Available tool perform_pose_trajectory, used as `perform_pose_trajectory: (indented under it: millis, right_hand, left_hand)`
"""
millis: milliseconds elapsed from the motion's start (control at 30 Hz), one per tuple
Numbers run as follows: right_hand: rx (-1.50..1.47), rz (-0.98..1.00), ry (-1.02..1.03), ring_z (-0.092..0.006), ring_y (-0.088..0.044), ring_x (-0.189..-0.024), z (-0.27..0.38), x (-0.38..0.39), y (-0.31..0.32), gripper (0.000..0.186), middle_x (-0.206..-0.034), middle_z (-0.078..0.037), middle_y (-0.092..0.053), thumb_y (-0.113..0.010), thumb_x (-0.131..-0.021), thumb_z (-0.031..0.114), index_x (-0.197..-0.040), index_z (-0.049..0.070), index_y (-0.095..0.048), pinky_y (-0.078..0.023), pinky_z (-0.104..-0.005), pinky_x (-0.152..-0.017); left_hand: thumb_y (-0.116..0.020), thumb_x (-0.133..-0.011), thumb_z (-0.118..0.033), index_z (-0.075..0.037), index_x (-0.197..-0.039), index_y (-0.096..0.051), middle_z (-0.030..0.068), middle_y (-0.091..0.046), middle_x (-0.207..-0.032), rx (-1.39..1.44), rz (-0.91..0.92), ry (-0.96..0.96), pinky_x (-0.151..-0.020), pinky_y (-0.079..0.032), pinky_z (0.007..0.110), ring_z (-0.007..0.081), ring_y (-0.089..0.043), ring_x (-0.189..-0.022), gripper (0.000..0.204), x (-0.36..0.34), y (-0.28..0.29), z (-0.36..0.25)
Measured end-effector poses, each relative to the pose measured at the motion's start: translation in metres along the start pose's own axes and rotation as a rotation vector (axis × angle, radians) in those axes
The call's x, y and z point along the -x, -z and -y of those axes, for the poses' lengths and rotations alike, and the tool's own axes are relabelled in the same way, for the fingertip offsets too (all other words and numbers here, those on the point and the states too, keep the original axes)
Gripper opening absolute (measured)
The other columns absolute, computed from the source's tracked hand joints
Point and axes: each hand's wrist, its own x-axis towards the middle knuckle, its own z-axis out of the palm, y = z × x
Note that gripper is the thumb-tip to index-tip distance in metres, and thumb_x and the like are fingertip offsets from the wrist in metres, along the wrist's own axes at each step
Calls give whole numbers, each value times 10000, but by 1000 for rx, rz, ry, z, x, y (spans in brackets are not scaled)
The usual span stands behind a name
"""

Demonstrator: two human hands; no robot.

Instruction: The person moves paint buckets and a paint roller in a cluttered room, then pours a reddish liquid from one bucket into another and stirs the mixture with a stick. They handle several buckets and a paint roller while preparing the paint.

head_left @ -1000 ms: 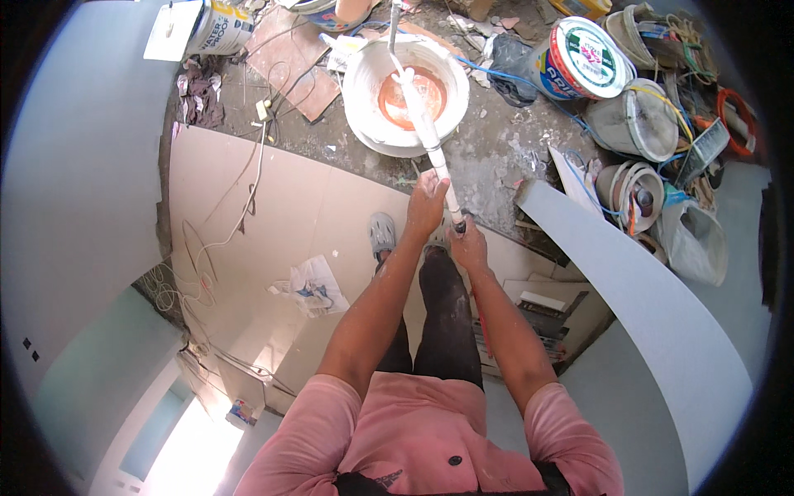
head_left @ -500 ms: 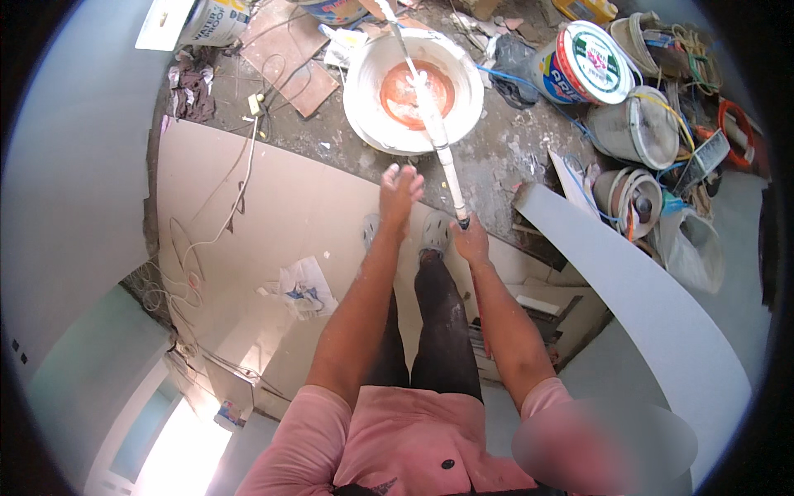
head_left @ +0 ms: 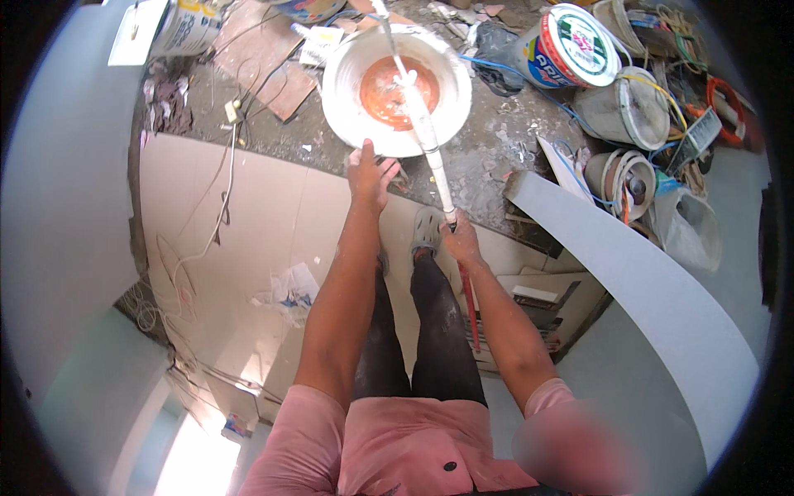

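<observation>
My right hand (head_left: 462,240) is closed around a long pole (head_left: 436,169), white and paint-smeared above the grip and red below it. The pole slants up across a wide white bucket (head_left: 334,107) whose bottom shows reddish-orange with whitish smears. Near the bucket's close rim is my left hand (head_left: 374,175), thumb and fingers apart, holding nothing. Whether its fingertips touch the rim I cannot tell. The pole's far end runs out of the top of the view.
Several paint buckets (head_left: 622,106), cords and tools crowd the right side. A pale curved-looking board (head_left: 612,248) slopes along the right. On the left lie loose cables (head_left: 178,277), a crumpled paper (head_left: 291,289) and a tan tile (head_left: 277,87). Beige panels (head_left: 256,198) lie underfoot.
My left hand has moved forward and left, up to the bucket's near rim. The right hand keeps its hold on the pole, and more of its red lower part shows. The whole view has shifted slightly.
</observation>
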Motion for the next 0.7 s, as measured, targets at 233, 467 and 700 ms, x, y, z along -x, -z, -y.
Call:
perform_pose_trajectory:
  millis: [233, 467, 700]
  right_hand:
    - [-208, -59, -49, -217, -546, -855, 17, -6, 0, 349, -892, -130, -578, -575, -751, 152, -1066, 23, -498, -410, -321, -773]
    - [-360, 28, -122, -207, -509, -827, 40, 14, 56, 281, -871, -115, -530, -569, -750, 154, -992, 28, -500, -391, -306, -737]
    - [-357, -43, -237, -175, -512, -791, 16, 56, 107, 250, -818, -70, -532, -542, -780, 151, -1004, 49, -496, -395, -298, -737]
  left_hand:
    - [-574, -817, -131, 12, -1164, -275, 163, -454, -1047, -49, -48, -107, -719, -521, 357, 275, -538, -875, 481, -7, -9, -16]
    - [-566, -783, -28, 65, -1111, -291, 165, -499, -972, -191, 110, -214, -625, -551, 278, 211, -573, -767, 438, 15, -33, -29]
    - [-547, -790, -12, 61, -1021, -341, 162, -518, -945, -398, 251, -258, -584, -536, 241, 180, -569, -788, 318, 42, -66, 24]
